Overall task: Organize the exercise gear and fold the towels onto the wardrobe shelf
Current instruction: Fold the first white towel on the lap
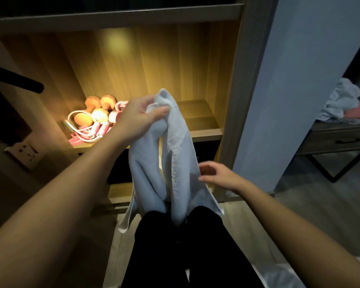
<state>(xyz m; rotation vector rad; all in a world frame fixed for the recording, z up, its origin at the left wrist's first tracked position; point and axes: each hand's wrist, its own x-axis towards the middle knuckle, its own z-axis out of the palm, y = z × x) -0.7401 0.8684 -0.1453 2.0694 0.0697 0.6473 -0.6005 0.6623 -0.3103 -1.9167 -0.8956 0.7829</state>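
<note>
A pale blue-white towel hangs lengthwise in front of the lit wardrobe shelf. My left hand grips its top corner, bunched between thumb and fingers. My right hand is lower, at the towel's right edge, fingers loosely bent and blurred; whether it pinches the cloth I cannot tell. On the shelf's left side lie orange-pink dumbbells and a pink and white jump rope in a heap.
A side table with a drawer stands at the right, with a crumpled pale towel and something pink on it. A white wall panel separates it from the wardrobe. A wall socket is at the left. My dark-trousered legs are below.
</note>
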